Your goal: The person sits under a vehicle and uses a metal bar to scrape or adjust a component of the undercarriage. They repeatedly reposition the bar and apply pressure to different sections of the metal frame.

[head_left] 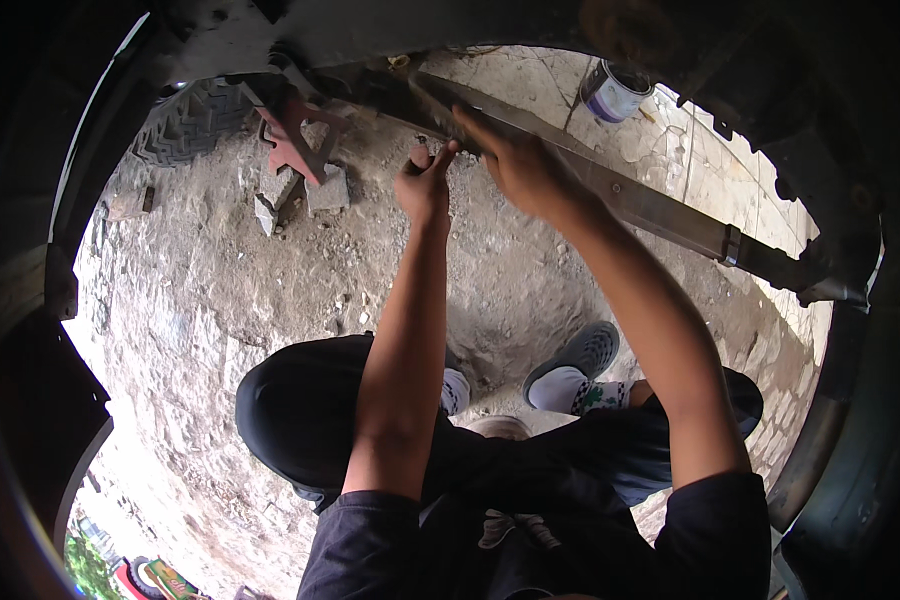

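Note:
Above the ground, a long dark metal beam runs from the upper middle down to the right. My left hand is closed just below its left part, thumb and fingers drawn together near the beam's lower edge. Whatever those fingers pinch is too small or hidden to name. Close by on the right, my right hand reaches over the beam with its index finger stretched along the dark metal. The other fingers are partly hidden and slightly blurred; nothing shows in this hand.
A red metal stand rises beside broken concrete blocks at the upper left, near a treaded tyre. A white and purple can sits on pale tiles beyond the beam. Dark vehicle-like parts surround me; my knees are bent over rough ground.

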Action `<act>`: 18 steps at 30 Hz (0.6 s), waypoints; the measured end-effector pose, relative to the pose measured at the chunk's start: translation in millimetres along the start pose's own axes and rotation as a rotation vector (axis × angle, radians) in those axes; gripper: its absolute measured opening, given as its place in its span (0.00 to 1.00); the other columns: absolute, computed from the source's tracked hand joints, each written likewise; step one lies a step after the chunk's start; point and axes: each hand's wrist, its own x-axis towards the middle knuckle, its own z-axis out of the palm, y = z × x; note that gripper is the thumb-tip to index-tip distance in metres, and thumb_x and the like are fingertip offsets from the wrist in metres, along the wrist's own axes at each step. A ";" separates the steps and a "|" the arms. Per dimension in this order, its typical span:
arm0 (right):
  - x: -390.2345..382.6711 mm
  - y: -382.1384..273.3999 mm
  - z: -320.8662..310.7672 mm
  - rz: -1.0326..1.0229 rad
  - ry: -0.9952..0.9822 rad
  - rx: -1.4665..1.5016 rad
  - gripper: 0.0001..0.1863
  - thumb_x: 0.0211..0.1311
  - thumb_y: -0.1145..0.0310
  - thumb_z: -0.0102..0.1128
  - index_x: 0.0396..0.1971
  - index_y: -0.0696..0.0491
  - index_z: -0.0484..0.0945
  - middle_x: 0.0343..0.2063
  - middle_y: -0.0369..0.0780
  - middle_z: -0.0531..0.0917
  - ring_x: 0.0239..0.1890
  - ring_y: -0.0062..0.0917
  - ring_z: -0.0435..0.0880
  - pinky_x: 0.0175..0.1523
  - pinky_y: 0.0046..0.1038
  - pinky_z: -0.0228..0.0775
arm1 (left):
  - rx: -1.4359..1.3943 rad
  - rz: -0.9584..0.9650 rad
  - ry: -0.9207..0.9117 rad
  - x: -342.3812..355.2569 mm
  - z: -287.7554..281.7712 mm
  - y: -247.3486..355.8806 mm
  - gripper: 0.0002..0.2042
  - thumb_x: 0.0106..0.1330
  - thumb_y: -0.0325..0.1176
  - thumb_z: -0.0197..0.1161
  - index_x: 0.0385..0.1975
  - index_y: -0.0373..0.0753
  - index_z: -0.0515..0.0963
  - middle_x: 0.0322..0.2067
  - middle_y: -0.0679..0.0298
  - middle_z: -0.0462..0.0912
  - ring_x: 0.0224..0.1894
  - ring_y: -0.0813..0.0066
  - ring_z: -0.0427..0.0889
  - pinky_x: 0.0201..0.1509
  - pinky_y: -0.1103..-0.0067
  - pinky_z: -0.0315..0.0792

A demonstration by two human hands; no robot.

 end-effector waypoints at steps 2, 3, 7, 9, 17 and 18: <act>-37.6 -9.2 7.3 -0.059 0.127 0.007 0.39 0.66 0.72 0.58 0.76 0.37 0.56 0.29 0.54 0.86 0.33 0.51 0.89 0.37 0.49 0.84 | -0.120 -0.056 -0.004 3.4 -7.0 -4.1 0.25 0.54 0.49 0.81 0.21 0.32 0.77 0.20 0.69 0.74 0.26 0.77 0.66 0.34 0.75 0.67; -48.1 -17.1 6.8 0.023 0.056 -0.025 0.39 0.66 0.73 0.57 0.76 0.38 0.57 0.31 0.55 0.86 0.34 0.51 0.89 0.38 0.49 0.84 | -0.148 -0.069 -0.008 -1.1 -12.8 -3.7 0.24 0.55 0.47 0.81 0.21 0.33 0.76 0.20 0.70 0.72 0.26 0.79 0.65 0.33 0.77 0.65; -34.4 -40.1 6.3 0.194 -0.044 -0.064 0.40 0.63 0.77 0.55 0.75 0.39 0.60 0.37 0.57 0.85 0.36 0.54 0.88 0.39 0.49 0.83 | -0.097 -0.013 0.023 -7.6 -19.3 1.0 0.20 0.62 0.45 0.77 0.21 0.42 0.72 0.15 0.74 0.67 0.15 0.85 0.62 0.19 0.80 0.55; -1.1 -37.4 20.8 0.176 0.046 -0.045 0.40 0.63 0.77 0.56 0.76 0.40 0.58 0.37 0.58 0.85 0.35 0.54 0.88 0.38 0.49 0.82 | -0.145 -0.068 0.027 -16.7 -23.0 7.1 0.20 0.62 0.42 0.77 0.20 0.37 0.73 0.18 0.73 0.68 0.22 0.83 0.61 0.26 0.79 0.57; -23.4 -37.6 54.6 0.236 0.120 -0.023 0.42 0.67 0.75 0.56 0.78 0.41 0.50 0.32 0.58 0.84 0.30 0.51 0.87 0.30 0.47 0.79 | -0.159 -0.010 0.079 1.7 -26.8 0.8 0.18 0.64 0.42 0.75 0.22 0.43 0.73 0.14 0.75 0.66 0.14 0.85 0.61 0.18 0.79 0.55; -37.7 -39.3 57.4 0.251 0.135 -0.038 0.43 0.67 0.75 0.56 0.78 0.41 0.48 0.31 0.58 0.84 0.29 0.51 0.87 0.30 0.47 0.79 | -0.200 0.006 0.063 3.5 -26.2 -3.5 0.17 0.64 0.42 0.75 0.22 0.43 0.73 0.14 0.75 0.66 0.14 0.85 0.61 0.18 0.79 0.54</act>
